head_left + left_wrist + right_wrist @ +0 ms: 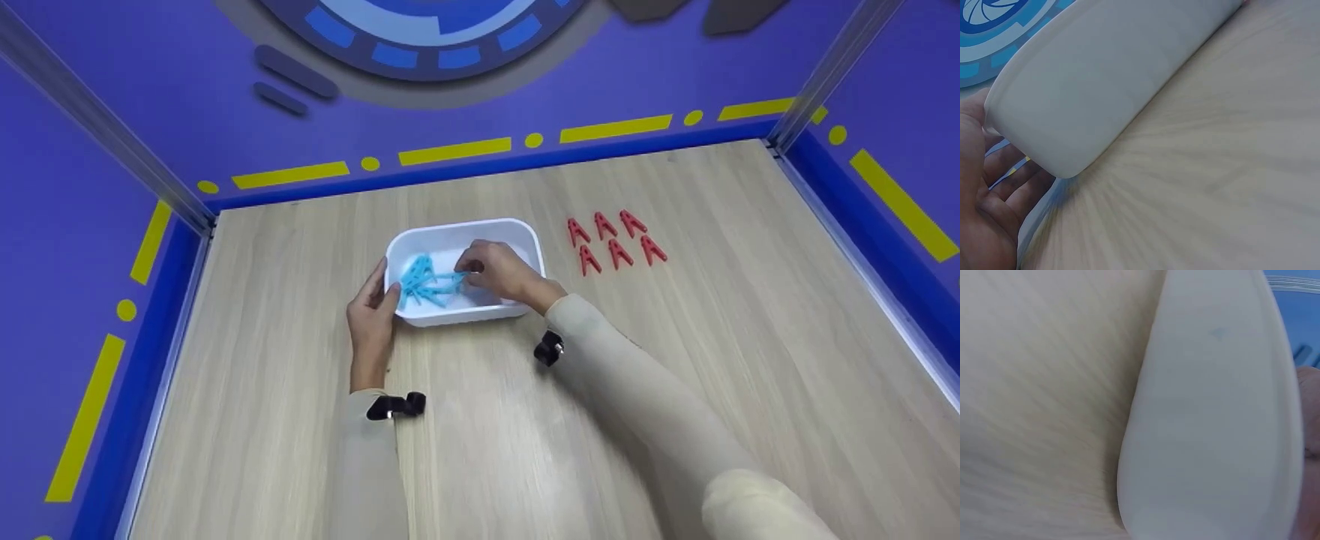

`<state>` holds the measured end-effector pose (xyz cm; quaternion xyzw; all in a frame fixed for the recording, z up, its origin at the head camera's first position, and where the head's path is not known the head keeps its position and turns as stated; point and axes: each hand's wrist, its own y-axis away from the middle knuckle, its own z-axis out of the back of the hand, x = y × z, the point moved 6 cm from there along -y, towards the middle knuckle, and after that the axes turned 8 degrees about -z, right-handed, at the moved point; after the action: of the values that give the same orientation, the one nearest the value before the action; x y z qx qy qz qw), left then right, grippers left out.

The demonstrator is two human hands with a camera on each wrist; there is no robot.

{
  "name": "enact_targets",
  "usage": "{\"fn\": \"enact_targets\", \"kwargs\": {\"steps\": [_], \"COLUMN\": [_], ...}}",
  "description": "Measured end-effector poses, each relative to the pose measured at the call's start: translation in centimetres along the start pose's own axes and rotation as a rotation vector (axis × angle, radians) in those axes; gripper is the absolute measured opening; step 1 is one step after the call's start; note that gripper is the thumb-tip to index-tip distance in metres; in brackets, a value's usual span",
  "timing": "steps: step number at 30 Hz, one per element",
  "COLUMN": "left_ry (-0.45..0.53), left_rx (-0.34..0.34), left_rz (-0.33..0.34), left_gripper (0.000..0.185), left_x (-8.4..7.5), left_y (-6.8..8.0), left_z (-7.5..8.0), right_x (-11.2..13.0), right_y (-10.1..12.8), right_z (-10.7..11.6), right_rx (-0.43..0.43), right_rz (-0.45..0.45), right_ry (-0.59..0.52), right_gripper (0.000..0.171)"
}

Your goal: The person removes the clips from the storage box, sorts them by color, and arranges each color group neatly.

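Inside the tub: pale blue plastic clips (417,274), a jumbled heap at the left end, legs crossing and poking every which way. They overlap too much for me to get a count.
Blue clip look: slim, two-legged, a bright icy blue against the white floor, slightly blurry on my head feed.
Tub: white plastic, rectangular with rounded corners and a thin lip (457,316), sitting upright on the table. Both wrist feeds mostly give me its smooth outer wall.
Left hand (371,311): grasping the tub's left end, thumb at the rim, other fingers along the outside.
Right hand (499,271): reaching in over the near right side, thumb and fingers pinching one end of a blue clip. My right wrist feed only catches a slice of that hand past the rim.
Red clips: six red A-shaped plastic ones (616,250), two tidy rows of three, right of the tub, narrow ends aimed at the back wall.
Table: light wood-grain top (487,427).
Back wall: purple-blue panel (525,112) with yellow dashes and dots.
Sleeves: beige (645,390), a small black device (397,406) at each wrist.
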<state>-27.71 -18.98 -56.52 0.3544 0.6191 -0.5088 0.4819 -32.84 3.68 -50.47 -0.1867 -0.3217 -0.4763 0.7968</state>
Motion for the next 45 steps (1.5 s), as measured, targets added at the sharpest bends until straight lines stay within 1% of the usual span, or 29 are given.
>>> {"fn": "enact_targets", "kwargs": {"steps": [7, 12, 15, 22, 26, 31, 38, 42, 45], "left_ry": [-0.002, 0.011, 0.024, 0.063, 0.055, 0.056, 0.06, 0.06, 0.065], "left_rx": [0.008, 0.013, 0.015, 0.013, 0.009, 0.013, 0.016, 0.014, 0.009], "left_rz": [0.007, 0.011, 0.027, 0.038, 0.047, 0.057, 0.046, 0.049, 0.057], "left_gripper": [0.05, 0.05, 0.051, 0.05, 0.05, 0.05, 0.05, 0.049, 0.05], "left_x": [0.1, 0.1, 0.1, -2.9, -2.9, -2.8, -2.9, -3.0, -2.1], "left_y": [0.2, 0.2, 0.2, 0.8, 0.8, 0.7, 0.7, 0.7, 0.5], "left_z": [0.1, 0.1, 0.1, -0.3, -0.3, -0.4, -0.5, -0.5, -0.5], "right_x": [0.1, 0.0, -0.3, -1.3, -2.1, -3.4, -6.3, -7.9, -9.0], "right_y": [2.2, 4.0, 5.1, 7.7, 9.0, 10.3, 12.1, 13.0, 13.6], "right_z": [1.3, 2.7, 3.6, 5.4, 6.2, 7.2, 8.6, 9.0, 9.0], "right_rx": [-0.064, -0.111, -0.136, -0.187, -0.214, -0.241, -0.304, -0.315, -0.316], "right_rz": [0.044, 0.074, 0.074, 0.044, 0.038, 0.032, -0.022, -0.043, -0.067], "right_ry": [-0.035, -0.077, -0.09, -0.104, -0.11, -0.112, -0.137, -0.147, -0.146], "right_gripper": [0.019, 0.019, 0.019, 0.021, 0.022, 0.022, 0.02, 0.019, 0.019]}}
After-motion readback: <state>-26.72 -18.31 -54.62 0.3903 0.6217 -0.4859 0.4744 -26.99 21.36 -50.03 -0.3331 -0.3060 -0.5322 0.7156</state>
